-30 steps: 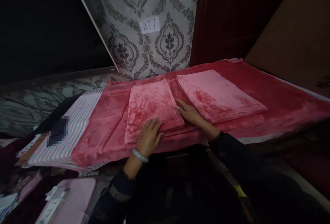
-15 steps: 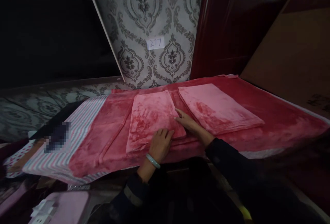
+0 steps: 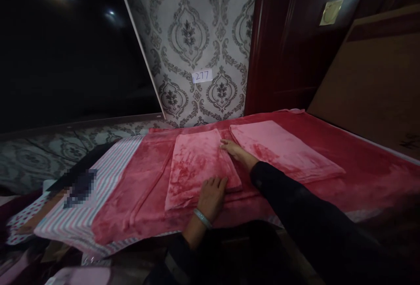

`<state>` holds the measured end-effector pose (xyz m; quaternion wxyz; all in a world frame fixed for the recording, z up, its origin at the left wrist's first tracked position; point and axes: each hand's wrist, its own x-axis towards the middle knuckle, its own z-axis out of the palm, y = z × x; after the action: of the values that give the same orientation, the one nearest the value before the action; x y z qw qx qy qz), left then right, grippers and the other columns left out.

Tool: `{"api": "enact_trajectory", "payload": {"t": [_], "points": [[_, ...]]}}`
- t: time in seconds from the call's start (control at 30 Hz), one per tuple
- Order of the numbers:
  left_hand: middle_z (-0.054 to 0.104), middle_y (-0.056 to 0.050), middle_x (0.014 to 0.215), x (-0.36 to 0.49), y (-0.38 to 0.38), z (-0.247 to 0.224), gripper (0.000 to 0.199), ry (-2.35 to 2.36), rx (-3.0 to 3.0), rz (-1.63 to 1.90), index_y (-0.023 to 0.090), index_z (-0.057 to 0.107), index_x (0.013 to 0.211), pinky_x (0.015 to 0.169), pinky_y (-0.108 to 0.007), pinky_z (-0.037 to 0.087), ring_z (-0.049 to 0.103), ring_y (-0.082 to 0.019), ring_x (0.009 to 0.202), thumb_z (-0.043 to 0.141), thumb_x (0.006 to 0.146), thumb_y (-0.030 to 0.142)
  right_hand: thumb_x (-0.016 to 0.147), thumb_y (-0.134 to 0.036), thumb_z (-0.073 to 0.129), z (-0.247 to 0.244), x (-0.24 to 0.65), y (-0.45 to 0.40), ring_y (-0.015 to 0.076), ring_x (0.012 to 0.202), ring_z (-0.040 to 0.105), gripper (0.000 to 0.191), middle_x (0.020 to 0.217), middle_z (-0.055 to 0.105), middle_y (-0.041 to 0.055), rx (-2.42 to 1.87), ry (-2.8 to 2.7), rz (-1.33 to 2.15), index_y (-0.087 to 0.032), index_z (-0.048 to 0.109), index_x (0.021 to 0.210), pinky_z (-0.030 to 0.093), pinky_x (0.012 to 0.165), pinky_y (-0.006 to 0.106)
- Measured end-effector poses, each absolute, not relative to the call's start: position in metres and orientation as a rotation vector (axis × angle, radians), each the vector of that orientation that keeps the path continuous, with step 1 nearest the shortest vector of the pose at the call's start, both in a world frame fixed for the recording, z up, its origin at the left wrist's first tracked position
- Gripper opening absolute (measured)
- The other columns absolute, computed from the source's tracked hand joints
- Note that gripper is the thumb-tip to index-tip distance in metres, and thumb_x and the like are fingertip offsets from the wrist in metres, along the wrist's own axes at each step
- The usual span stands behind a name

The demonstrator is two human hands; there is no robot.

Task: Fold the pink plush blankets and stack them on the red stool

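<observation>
A folded pink plush cloth (image 3: 197, 158) lies on a larger red plush blanket (image 3: 144, 184). My left hand (image 3: 212, 195), with a pale bangle at the wrist, rests on the near edge of that folded cloth, fingers laid on it. Along the cloth's right edge, near its far corner, my right hand (image 3: 236, 151) touches with fingers stretched out and thumb beside them. To the right lies a second folded pink plush cloth (image 3: 278, 145), partly behind my right forearm. Neither hand lifts any fabric.
Striped fabric (image 3: 121, 158) shows beneath the blanket at the left. Behind stand a large dark screen (image 3: 72, 57), a patterned wall with a "277" paper label (image 3: 202, 75), and a brown cardboard panel (image 3: 377, 75) at the right. A pink object (image 3: 82, 276) is below at front left.
My right hand has slid toward the far corner along the folded cloth's right edge, its fingers closer together. My left hand stays on the near edge. The view has tilted up.
</observation>
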<state>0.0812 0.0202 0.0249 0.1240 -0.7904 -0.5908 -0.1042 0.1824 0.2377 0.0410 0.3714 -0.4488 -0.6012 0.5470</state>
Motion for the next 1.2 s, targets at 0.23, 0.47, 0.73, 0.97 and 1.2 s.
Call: {"api": "enact_trajectory", "payload": {"t": [0.23,0.47,0.73,0.97,1.2], "points": [[0.065,-0.008,0.104,0.087,0.027,0.019,0.036,-1.657,-2.260,-0.381,0.019,0.060,0.130,0.082,-0.040,0.051,0.060,-0.024,0.096,0.053,0.096,0.012,0.081,-0.016,0.060,0.040,0.172,0.269,0.0216,0.084,0.071,0.062,0.107,0.076,0.0116,-1.199,-1.563,1.368,-0.016,0.059,0.142,0.059,0.078,0.035],[0.064,-0.007,0.100,0.088,0.028,0.016,0.031,-1.662,-2.254,-0.489,0.020,0.063,0.122,0.079,-0.040,0.051,0.059,-0.024,0.092,0.054,0.094,0.011,0.072,-0.008,0.059,0.039,0.160,0.283,0.0163,0.081,0.066,0.065,0.113,0.076,0.0067,-1.122,-1.706,1.286,-0.016,0.067,0.136,0.057,0.076,0.027],[0.065,-0.007,0.101,0.103,0.038,0.019,0.028,-1.632,-2.264,-0.513,0.020,0.064,0.122,0.079,-0.041,0.053,0.060,-0.024,0.093,0.054,0.096,0.014,0.074,-0.012,0.058,0.046,0.177,0.292,0.0207,0.078,0.068,0.069,0.118,0.074,0.0153,-1.227,-1.807,1.069,-0.010,0.061,0.143,0.059,0.072,0.034],[0.068,-0.008,0.105,0.112,0.038,0.003,0.034,-1.682,-2.276,-0.481,0.019,0.062,0.128,0.080,-0.041,0.054,0.063,-0.026,0.096,0.055,0.095,0.015,0.075,-0.015,0.062,0.046,0.185,0.276,0.0328,0.124,0.062,0.068,0.142,0.061,0.0188,-1.230,-1.970,0.911,-0.014,0.059,0.143,0.051,0.104,0.047],[0.068,-0.013,0.131,0.092,0.008,0.026,0.043,-1.630,-2.258,-0.695,0.019,0.058,0.139,0.113,-0.050,0.043,0.060,-0.026,0.123,0.048,0.097,0.016,0.097,-0.036,0.049,0.040,0.202,0.184,0.0345,0.153,0.031,0.063,0.166,0.030,0.0202,-0.950,-2.300,0.315,-0.013,0.044,0.156,0.032,0.122,0.055]]}}
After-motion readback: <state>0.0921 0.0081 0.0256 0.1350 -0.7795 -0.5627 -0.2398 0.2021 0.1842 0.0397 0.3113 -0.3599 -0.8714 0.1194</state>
